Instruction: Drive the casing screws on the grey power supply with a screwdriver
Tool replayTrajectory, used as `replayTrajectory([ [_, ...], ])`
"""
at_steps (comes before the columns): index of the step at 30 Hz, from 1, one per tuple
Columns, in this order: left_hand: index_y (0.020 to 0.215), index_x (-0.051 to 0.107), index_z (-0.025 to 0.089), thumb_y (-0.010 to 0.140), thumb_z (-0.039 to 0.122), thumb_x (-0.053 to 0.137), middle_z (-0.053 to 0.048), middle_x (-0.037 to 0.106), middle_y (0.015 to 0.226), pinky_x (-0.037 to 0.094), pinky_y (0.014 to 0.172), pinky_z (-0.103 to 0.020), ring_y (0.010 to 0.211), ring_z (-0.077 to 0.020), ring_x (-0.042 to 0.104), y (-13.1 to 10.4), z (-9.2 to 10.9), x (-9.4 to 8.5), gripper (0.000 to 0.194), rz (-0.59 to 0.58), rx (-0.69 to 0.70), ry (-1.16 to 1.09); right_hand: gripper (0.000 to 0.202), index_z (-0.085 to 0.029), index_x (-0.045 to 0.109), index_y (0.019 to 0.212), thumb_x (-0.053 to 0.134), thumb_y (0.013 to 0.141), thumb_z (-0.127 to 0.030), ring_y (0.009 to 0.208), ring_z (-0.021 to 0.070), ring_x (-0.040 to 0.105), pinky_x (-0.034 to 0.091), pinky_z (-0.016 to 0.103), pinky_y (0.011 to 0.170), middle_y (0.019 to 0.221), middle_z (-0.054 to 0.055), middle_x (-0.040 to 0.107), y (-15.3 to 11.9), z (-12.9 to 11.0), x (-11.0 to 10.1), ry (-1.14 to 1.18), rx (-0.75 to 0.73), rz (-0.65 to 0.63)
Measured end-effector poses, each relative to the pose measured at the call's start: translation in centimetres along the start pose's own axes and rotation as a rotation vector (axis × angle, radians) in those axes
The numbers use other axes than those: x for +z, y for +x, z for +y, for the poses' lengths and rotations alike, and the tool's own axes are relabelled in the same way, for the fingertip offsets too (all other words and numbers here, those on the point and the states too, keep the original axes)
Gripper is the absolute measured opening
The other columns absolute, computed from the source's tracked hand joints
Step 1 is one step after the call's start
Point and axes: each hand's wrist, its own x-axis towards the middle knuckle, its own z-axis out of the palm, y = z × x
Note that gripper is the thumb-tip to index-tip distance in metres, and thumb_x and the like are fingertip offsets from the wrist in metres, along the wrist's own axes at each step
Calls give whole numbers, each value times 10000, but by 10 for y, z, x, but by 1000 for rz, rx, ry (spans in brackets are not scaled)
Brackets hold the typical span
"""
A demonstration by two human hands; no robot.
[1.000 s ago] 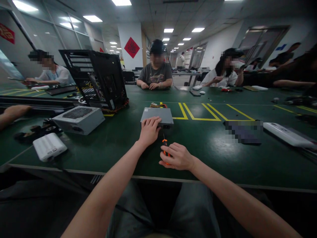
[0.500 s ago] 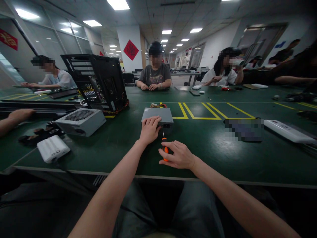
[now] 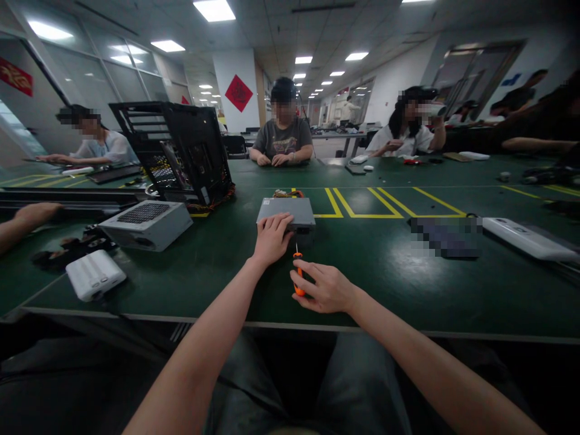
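Note:
A grey computer power supply point(image 3: 294, 210) lies on the green table in front of me, its wires bunched behind it. My left hand point(image 3: 272, 237) grips its near left corner, fingers over the top and thumb by the front face. In my right hand point(image 3: 319, 286) is a small orange-and-black screwdriver point(image 3: 298, 281), pinched between thumb and fingers. Its thin shaft points away from me toward the supply's front face. Whether the tip touches the supply I cannot tell.
Left of me are a second power supply point(image 3: 147, 225), a white power bank point(image 3: 96, 275) and an open black computer case point(image 3: 181, 151). Another person's hand point(image 3: 37, 212) reaches in at far left. On the right lies a white device point(image 3: 521, 237). People sit across the table point(image 3: 362, 290).
The screwdriver has turned a little more upright, and my right hand's fingers have shifted around its handle. My left hand stays on the power supply.

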Motion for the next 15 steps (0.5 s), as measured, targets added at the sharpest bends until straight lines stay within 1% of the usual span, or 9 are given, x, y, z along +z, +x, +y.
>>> replayTrajectory([
  [2, 1181, 425, 245, 833, 249, 447, -30, 475, 1259, 242, 935, -375, 1154, -199, 390, 0, 0, 0, 349, 3, 1, -1, 319, -157, 512, 1045, 460, 820, -376, 795, 190, 576, 443, 295, 635, 1007, 162, 565, 0, 0, -1, -4, -1, 4],
  [4, 1181, 427, 244, 836, 254, 443, -33, 475, 1259, 242, 935, -376, 1152, -201, 391, 0, 1, -1, 346, 4, 1, -1, 291, -176, 518, 1019, 474, 817, -381, 756, 179, 580, 441, 295, 628, 975, 137, 581, 1, -1, 0, -4, -1, 16],
  [7, 1188, 422, 245, 835, 257, 444, -35, 470, 1264, 245, 936, -372, 1158, -199, 387, 0, 1, -1, 354, -1, -3, 2, 260, -158, 521, 900, 488, 807, -398, 717, 167, 585, 446, 283, 602, 980, 134, 594, 0, 0, 4, 2, 27, 58],
  [10, 1195, 416, 249, 832, 254, 445, -35, 466, 1267, 244, 940, -374, 1164, -197, 383, 0, 1, -1, 364, -13, -7, 6, 274, -156, 494, 822, 493, 795, -429, 756, 188, 596, 459, 289, 597, 982, 152, 599, -2, 0, 8, 10, 72, 103],
  [12, 1194, 417, 249, 834, 253, 441, -34, 465, 1268, 241, 942, -375, 1165, -197, 382, 0, 1, -1, 361, -14, -8, 7, 293, -150, 492, 832, 499, 786, -439, 785, 198, 596, 466, 293, 623, 970, 156, 601, -3, -1, 9, 18, 80, 103],
  [15, 1190, 421, 245, 840, 261, 434, -36, 467, 1266, 240, 943, -374, 1161, -198, 386, 0, 1, -1, 351, -9, -5, 7, 316, -131, 508, 921, 496, 786, -416, 800, 199, 592, 463, 297, 653, 992, 166, 587, -1, -2, 6, 27, 62, 62],
])
